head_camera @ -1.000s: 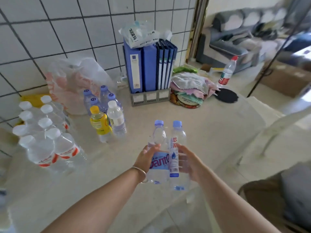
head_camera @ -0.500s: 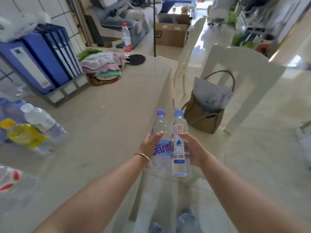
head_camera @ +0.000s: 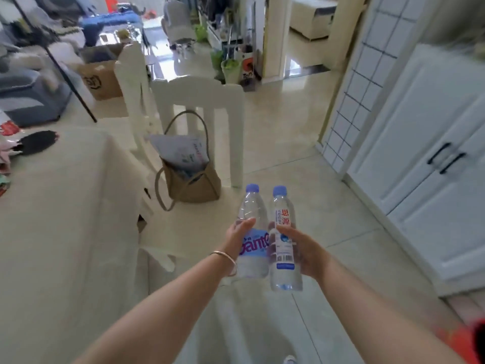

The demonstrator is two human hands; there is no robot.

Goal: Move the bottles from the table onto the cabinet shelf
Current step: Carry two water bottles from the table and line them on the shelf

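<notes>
Our left hand [head_camera: 237,239] is gripping one bottle [head_camera: 253,232]. Our right hand [head_camera: 305,252] is gripping the second bottle [head_camera: 284,243], touching at three o'clock, both upright.

I see two clear bottles, blue caps: left bottle [head_camera: 252,232] has a light-blue label with purple lettering, right bottle [head_camera: 284,240] a white label with red characters. Chair [head_camera: 196,101] white, tote bag [head_camera: 194,185] tan, cabinet doors [head_camera: 430,158] white with black handles, bracelet [head_camera: 225,257] silver.
</notes>
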